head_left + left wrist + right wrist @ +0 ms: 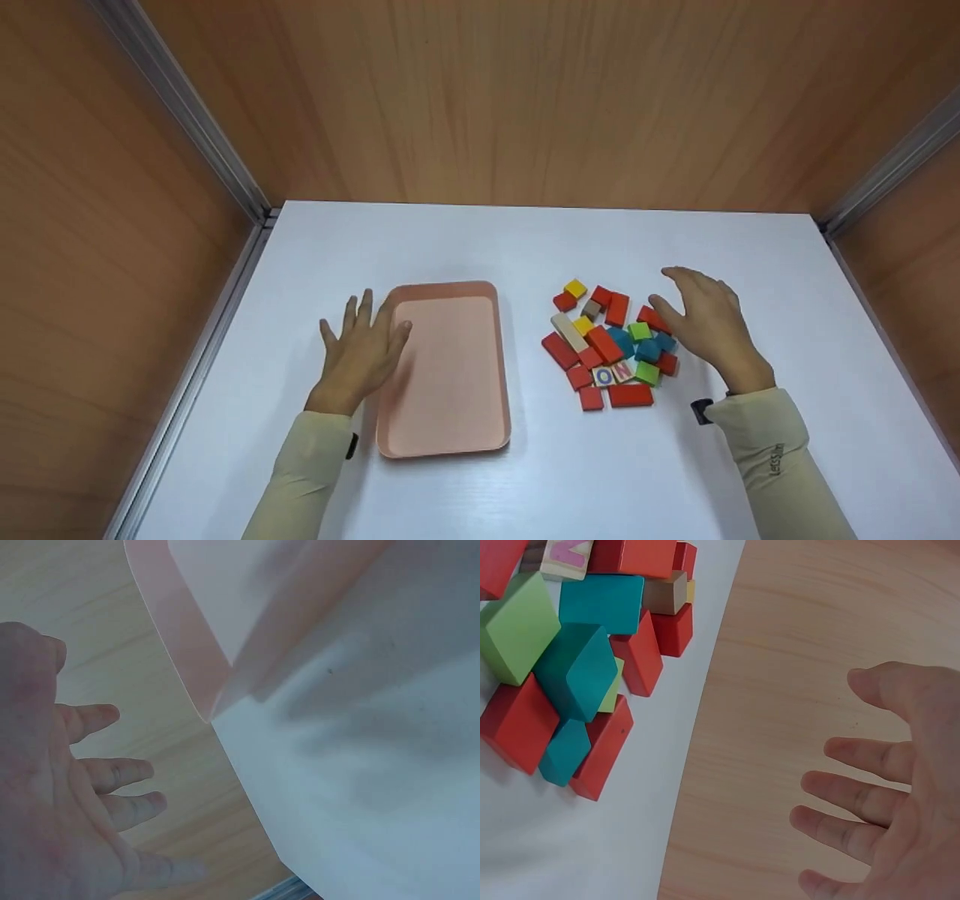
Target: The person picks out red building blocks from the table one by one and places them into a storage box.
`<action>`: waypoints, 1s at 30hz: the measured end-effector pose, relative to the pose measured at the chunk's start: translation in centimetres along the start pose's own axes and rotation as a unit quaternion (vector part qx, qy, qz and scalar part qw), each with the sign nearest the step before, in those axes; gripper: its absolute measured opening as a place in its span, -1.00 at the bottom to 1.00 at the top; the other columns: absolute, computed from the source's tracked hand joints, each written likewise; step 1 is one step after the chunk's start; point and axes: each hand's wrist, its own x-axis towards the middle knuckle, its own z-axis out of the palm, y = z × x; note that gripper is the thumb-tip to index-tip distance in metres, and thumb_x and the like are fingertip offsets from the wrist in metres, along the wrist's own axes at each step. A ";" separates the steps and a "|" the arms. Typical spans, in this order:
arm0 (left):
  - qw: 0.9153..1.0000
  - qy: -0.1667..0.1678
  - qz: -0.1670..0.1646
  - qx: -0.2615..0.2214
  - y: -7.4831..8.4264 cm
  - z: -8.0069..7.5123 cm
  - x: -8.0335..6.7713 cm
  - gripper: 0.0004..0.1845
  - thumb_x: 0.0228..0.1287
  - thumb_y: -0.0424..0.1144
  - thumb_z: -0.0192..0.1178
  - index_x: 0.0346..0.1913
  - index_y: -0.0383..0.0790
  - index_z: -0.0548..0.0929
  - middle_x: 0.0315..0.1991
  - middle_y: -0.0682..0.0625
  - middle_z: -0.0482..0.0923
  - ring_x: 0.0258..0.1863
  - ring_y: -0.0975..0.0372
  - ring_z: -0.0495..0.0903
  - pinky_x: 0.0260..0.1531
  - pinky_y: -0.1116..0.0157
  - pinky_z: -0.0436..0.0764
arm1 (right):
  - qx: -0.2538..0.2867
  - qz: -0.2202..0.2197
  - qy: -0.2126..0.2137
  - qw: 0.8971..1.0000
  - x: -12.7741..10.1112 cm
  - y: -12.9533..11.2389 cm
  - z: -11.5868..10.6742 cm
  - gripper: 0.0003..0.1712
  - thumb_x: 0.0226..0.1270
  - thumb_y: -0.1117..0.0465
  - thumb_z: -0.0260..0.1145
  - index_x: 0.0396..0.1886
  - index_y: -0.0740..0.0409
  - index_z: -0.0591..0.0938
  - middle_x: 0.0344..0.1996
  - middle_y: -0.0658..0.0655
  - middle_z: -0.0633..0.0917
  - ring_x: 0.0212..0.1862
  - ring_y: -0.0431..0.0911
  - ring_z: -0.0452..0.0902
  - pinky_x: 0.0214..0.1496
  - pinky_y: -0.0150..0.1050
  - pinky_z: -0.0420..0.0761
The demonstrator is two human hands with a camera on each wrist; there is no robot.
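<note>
In the head view my left hand (360,356) is spread, its thumb and forefinger overlapping the left rim of a pink tray (450,375). The left wrist view shows the palm with fingers (124,772) apart and nothing held, a corner of the tray (180,645) beyond. My right hand (709,319) hovers just right of a cluster of wooden blocks, among them a long red block (631,395), a blue block (648,350) and a light green block (646,373). Its fingers (855,795) are extended and hold nothing in the right wrist view.
Two letter blocks, an O block (604,376) and an N block (622,371), lie in the cluster. A yellow block (575,289) sits at its far end. The white table (525,495) is bordered by a wood-grain back panel (480,105) and side panels.
</note>
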 end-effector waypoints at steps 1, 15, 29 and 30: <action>1.000 0.000 -0.002 0.000 -0.3 0.0 -0.1 -0.27 0.57 0.22 -0.30 0.58 -0.15 0.07 0.55 -0.36 -0.13 0.52 -0.24 -0.22 0.21 -0.44 -0.33 | 0.001 0.002 -0.001 1.000 -0.1 0.0 0.0 -0.32 0.45 0.01 0.28 0.41 0.26 0.37 0.36 0.41 0.38 0.38 0.33 0.21 0.36 0.38 0.00; 0.999 -0.033 -0.028 -0.004 -1.6 1.6 -0.5 -0.12 0.52 0.30 -0.26 0.50 -0.43 0.13 0.42 -0.41 0.20 0.43 -0.27 0.07 0.25 -0.37 0.00 | 0.006 0.019 -0.012 1.000 -0.4 0.4 1.0 -0.33 0.46 -0.02 0.26 0.40 0.25 0.39 0.33 0.40 0.41 0.36 0.34 0.23 0.33 0.38 0.07; 0.991 -0.093 -0.092 -0.040 -2.0 4.1 -0.6 -0.64 0.56 -0.10 -0.13 0.01 -0.40 0.42 -0.47 -0.14 0.48 -0.54 0.06 0.50 -0.53 0.13 0.43 | 0.006 0.048 -0.050 0.998 -0.6 0.7 2.2 -0.35 0.47 -0.08 0.25 0.37 0.21 0.43 0.26 0.39 0.47 0.29 0.33 0.31 0.31 0.39 0.10; 0.989 -0.101 -0.099 -0.041 -1.9 4.1 -0.6 -0.67 0.56 -0.13 -0.15 -0.02 -0.39 0.41 -0.51 -0.13 0.47 -0.57 0.07 0.49 -0.55 0.13 0.41 | 0.007 0.047 -0.050 0.998 -0.6 0.7 2.3 -0.36 0.47 -0.07 0.25 0.36 0.22 0.44 0.26 0.38 0.48 0.28 0.32 0.32 0.30 0.39 0.11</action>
